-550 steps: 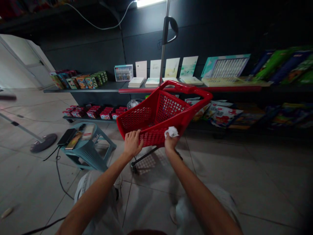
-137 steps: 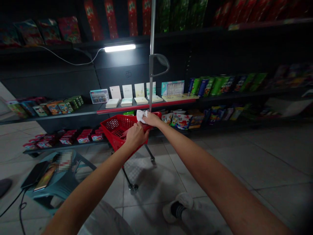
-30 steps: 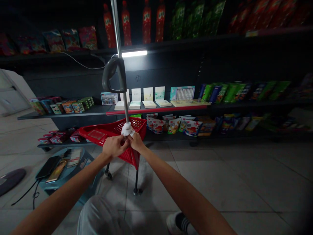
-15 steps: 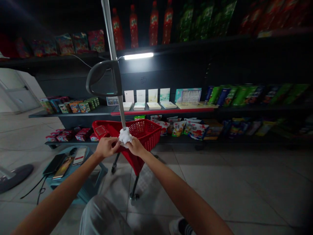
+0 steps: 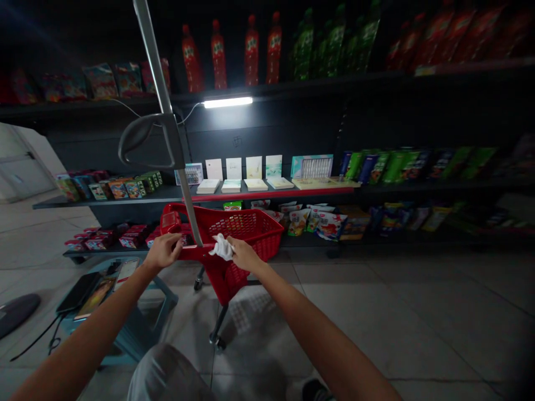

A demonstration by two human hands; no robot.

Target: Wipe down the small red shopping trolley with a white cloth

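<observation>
No readable text, labels (image 5: 251, 44) on red bottles (image 5: 251, 65) and snack bags (image 5: 298, 221) blurred, mark (image 5: 237, 141) on dark back panel (image 5: 276, 131) unclear

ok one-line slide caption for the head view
Left hand on a red cart, right hand holding white cloth at its rim, stocked shelves behind.

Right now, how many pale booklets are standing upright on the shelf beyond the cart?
4, in one row from left to right: a pinkish one, a white one, a yellowish one and a greenish one. None looks hidden.
</observation>
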